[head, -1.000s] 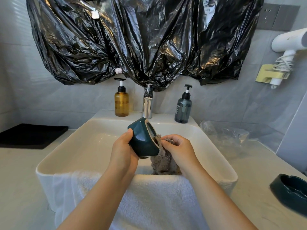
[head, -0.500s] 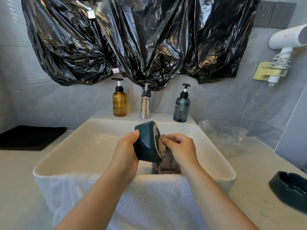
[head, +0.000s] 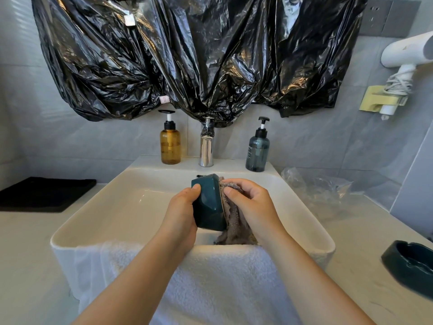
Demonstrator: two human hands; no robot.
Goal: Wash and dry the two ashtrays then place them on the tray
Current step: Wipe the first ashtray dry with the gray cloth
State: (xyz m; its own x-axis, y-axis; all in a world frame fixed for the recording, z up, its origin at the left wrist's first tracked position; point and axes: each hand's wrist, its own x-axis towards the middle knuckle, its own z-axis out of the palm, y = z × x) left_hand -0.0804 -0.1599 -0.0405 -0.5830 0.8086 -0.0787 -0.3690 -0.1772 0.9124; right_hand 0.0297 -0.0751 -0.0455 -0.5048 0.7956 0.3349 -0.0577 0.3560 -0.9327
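Ashtray [head: 207, 205] now turned upright over sink [head: 98, 207], cloth [head: 232, 216] pressed inside

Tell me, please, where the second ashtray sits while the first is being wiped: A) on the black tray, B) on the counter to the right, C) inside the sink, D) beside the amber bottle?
B: the second ashtray rests on the counter at the right, away from the sink.

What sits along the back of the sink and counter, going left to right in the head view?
Black tray → amber pump bottle → chrome tap → grey pump bottle → clear plastic bag.
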